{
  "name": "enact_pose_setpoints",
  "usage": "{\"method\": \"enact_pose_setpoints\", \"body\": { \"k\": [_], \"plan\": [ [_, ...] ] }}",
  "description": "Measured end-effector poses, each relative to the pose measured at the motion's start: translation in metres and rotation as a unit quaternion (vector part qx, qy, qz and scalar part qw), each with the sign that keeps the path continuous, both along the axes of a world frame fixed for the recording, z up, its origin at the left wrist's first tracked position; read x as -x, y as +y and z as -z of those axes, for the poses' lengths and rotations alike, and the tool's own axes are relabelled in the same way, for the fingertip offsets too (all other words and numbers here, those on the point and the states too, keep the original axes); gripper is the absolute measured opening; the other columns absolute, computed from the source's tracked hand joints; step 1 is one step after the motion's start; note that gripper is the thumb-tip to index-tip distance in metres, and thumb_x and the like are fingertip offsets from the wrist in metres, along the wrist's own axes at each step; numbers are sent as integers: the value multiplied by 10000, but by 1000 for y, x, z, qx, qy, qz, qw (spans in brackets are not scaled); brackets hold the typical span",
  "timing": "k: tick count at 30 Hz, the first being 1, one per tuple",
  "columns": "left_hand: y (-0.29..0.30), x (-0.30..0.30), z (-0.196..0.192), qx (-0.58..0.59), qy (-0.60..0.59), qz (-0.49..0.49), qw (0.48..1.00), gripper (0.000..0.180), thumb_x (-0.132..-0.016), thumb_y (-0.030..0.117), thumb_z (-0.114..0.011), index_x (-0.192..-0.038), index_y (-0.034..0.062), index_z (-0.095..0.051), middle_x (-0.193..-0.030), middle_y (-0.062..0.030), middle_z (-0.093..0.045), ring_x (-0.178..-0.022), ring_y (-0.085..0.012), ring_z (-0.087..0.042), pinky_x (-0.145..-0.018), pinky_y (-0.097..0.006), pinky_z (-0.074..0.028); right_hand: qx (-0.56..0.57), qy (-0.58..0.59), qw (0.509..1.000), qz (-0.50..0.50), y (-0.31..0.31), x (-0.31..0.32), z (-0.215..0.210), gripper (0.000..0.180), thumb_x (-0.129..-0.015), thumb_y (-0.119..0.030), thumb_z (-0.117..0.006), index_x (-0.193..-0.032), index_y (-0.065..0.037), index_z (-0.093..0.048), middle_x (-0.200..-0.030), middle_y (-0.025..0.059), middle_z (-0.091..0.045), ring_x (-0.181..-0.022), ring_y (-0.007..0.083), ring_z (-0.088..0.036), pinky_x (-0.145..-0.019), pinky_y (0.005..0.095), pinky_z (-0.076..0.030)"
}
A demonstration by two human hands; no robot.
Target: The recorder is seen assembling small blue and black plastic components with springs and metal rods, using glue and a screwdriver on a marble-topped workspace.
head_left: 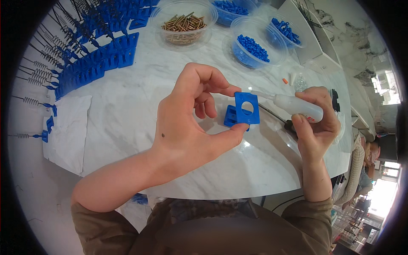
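Between the thumb and index finger of my left hand is a square blue plastic plate with a round hole, held upright by its edges. My right hand grips a small white squeeze bottle, tilted sideways. Its thin clear nozzle points left, with the tip at or very near the plate's top edge; contact is hard to make out. Partly hidden behind the plate is another blue plastic piece with slots. A screwdriver lies beyond, its dark handle partly covered by my right hand.
Clear bowls at the back hold brass-coloured pins, small blue beads and other blue pieces. Blue parts with black springs crowd the left edge beside white paper. A white box and small orange piece are at right.
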State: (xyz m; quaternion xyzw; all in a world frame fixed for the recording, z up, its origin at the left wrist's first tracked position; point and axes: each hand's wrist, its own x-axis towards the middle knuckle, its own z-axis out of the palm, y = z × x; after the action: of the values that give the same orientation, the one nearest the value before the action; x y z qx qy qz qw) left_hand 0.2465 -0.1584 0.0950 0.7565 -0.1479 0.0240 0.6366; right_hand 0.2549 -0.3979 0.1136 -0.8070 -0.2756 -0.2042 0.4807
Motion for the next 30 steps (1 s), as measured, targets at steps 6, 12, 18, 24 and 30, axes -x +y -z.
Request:
{"method": "enact_pose_setpoints", "body": {
  "k": [6,12,18,24,30],
  "plan": [
    [1,-2,2,-1,-9,-12,1000,580,-613,39,-787,-1038,111,-400,-1048,-47,-641,-681,-47,-376,-654,-207,-361,-15,3,1000,-3,-5,-3,0,307,-677,25,-679,-982,33,-646,-967,102,-620,-874,169,-547,-741,278,-426],
    [1,-3,3,-11,-34,-11,999,576,-615,40,-788,-1033,107,-397,-1035,-51,-640,-684,-47,-372,-648,-206,-355,-15,-12,1000,-13,-4,-3,1,304,-673,36,-673,-976,28,-643,-967,104,-627,-872,177,-549,-747,279,-428],
    [1,-3,3,-13,-39,-10,999,576,-616,42,-788,-1029,106,-392,-1032,-50,-641,-685,-49,-374,-646,-204,-353,12,-1,1000,-7,-2,-2,0,308,-662,45,-667,-969,27,-639,-972,101,-623,-872,177,-550,-737,276,-429],
    [1,-4,3,-16,-53,-9,998,579,-613,42,-790,-1025,104,-388,-1025,-52,-645,-680,-51,-374,-635,-202,-353,11,-1,1000,-5,-1,-2,0,313,-656,49,-662,-968,27,-639,-975,100,-617,-864,171,-547,-725,264,-422],
    [1,-3,1,-23,-44,-13,999,578,-610,41,-789,-1020,103,-387,-1022,-54,-645,-677,-47,-371,-630,-201,-350,19,2,1000,1,-2,-1,-1,317,-657,41,-668,-973,25,-640,-970,99,-618,-871,171,-545,-727,269,-420]
  ]
}}
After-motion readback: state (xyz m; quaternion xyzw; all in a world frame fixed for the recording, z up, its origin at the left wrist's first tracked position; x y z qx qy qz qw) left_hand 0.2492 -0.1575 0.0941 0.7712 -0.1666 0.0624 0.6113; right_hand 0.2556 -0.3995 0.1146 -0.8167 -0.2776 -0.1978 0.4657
